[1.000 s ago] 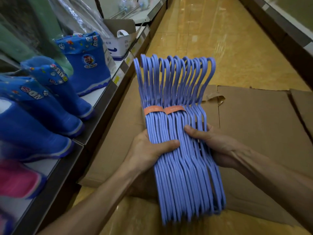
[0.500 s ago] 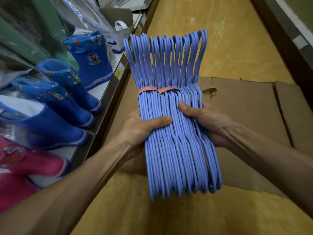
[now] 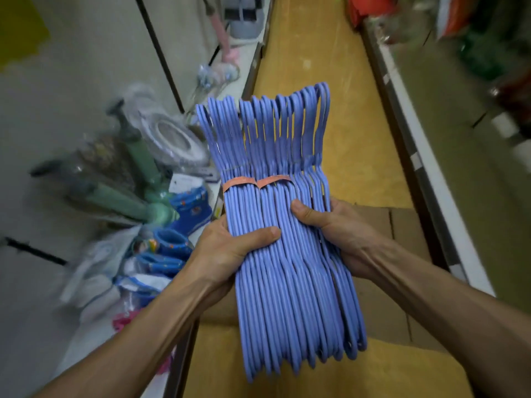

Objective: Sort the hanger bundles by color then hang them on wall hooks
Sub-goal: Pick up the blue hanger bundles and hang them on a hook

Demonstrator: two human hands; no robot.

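- Place: a shop aisle, seen from head height looking down.
- Left shelf [image 3: 201, 326]: a long display ledge along a pale wall, crowded with goods.
- Stock on it: small blue boots [image 3: 172, 248] with cartoon prints, standing in a row; something pink [image 3: 123, 321] below them; green items [image 3: 135, 202] in clear plastic wrap; a wrapped round item [image 3: 172, 136].
- Right shelving [image 3: 431, 179]: a second run with a white edge, holding blurred red and green packs [image 3: 488, 53].
- Floor [image 3: 324, 67]: a narrow yellow strip between the two runs.
- Cardboard [image 3: 402, 225]: flattened sheets lying on the floor.
- Hangers [image 3: 287, 254]: many alike in blue, bundled with orange bands [image 3: 258, 180], as sold in bulk.
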